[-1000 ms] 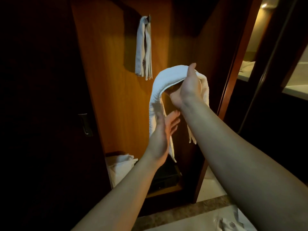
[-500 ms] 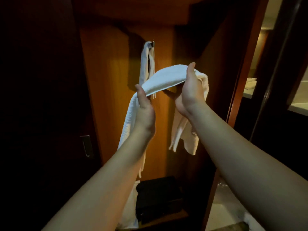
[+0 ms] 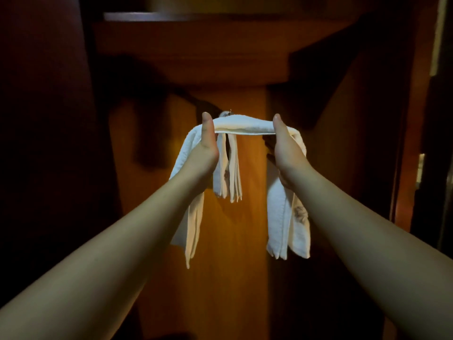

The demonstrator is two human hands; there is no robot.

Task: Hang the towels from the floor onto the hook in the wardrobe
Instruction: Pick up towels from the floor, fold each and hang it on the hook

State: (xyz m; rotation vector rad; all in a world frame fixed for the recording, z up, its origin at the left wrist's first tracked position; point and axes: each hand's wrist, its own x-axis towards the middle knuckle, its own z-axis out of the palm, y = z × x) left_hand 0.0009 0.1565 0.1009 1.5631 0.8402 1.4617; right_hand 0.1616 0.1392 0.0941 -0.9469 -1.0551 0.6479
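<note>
Towel [image 3: 245, 126] stretched between both grips, seemingly

single head view, facing forward and slightly up into the wardrobe [image 3: 240, 217], close, arms reaching toward its back panel.

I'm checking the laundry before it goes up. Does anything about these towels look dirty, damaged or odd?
One thing: the towel stretched between the left hand and right hand shows a dark smudge on its right hanging end. The hung towel looks clean.
</note>
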